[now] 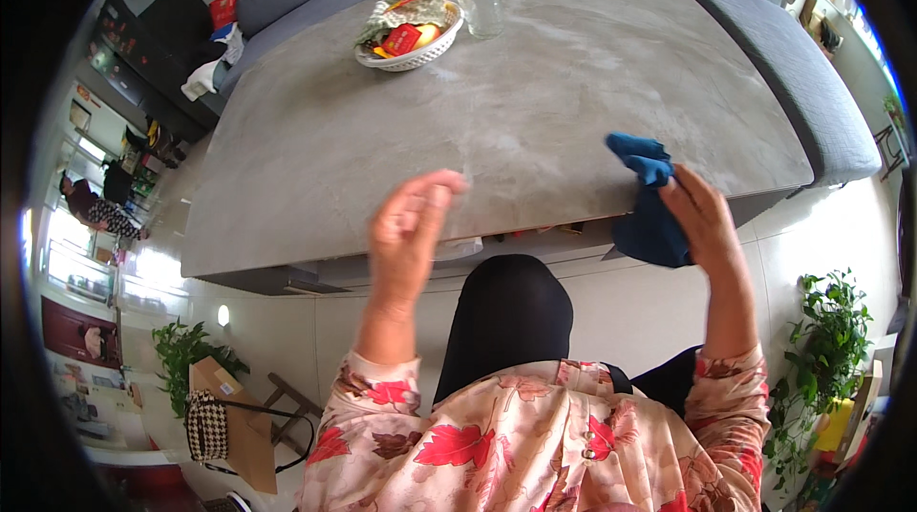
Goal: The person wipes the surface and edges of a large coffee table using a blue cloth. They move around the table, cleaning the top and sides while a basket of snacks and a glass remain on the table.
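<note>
A dark blue cloth (650, 218) is pinched in my right hand (701, 218) at the front right edge of the grey coffee table (501, 125). One folded end of the cloth sticks up over the tabletop. Its lower part hangs down past the edge. My left hand (410, 232) is raised by the table's front edge, with its fingers loosely bent and nothing visible in it. Motion blurs its fingertips a little. Toward the far side of the table stand a white woven basket (423, 55) of fruit and packets, partly covered by a patterned cloth (412, 10), and a clear glass (478, 3).
A grey sofa (781, 61) wraps the table's far and right sides. Under the tabletop an open shelf (566, 232) holds small items. My knee (512, 311) is close to the front edge. Potted plants (824, 340), a cardboard box (240, 426) and a checked bag (208, 426) flank me. Another person (97, 207) is far left.
</note>
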### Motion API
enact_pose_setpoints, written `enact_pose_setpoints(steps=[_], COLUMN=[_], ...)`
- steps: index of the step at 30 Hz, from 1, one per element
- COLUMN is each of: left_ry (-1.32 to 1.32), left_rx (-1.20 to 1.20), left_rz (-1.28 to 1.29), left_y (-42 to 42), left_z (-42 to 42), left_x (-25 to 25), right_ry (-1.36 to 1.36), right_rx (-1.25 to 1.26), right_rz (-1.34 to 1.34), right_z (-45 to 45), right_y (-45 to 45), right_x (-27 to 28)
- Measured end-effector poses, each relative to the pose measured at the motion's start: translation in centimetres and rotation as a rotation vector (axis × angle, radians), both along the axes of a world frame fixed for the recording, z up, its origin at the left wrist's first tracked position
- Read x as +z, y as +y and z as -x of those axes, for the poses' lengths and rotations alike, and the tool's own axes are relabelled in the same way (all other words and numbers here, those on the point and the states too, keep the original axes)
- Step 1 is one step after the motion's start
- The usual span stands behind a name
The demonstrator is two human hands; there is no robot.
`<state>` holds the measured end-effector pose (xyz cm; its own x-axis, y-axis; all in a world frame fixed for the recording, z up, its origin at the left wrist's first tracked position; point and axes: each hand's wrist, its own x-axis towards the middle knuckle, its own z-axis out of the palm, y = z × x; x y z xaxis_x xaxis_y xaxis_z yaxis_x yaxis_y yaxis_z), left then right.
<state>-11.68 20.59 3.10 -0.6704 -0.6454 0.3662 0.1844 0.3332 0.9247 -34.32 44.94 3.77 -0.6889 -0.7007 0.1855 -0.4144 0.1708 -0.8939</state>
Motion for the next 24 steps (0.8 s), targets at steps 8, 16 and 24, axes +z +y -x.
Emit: enact_pose_setpoints(steps=[8,16,24], left_ry=[0.502,-0.113,-0.825], left_rx=[-0.855,0.023,0.324], left_rz=[-1.022,0.031,0.986], left_y=[8.8,-2.8,-9.9], left_z=[4.6,0.2,-1.8], left_x=[-3.5,3.3,-2.7], right_ry=[0.622,0.585,0.392], right_rx=[0.358,0.101,-0.214], right_rz=[0.109,0.069,0.065], right_z=[-10.9,-4.6,-1.9], right_y=[-6.4,1.7,6.6], right_x=[1.6,-0.1,-5.6])
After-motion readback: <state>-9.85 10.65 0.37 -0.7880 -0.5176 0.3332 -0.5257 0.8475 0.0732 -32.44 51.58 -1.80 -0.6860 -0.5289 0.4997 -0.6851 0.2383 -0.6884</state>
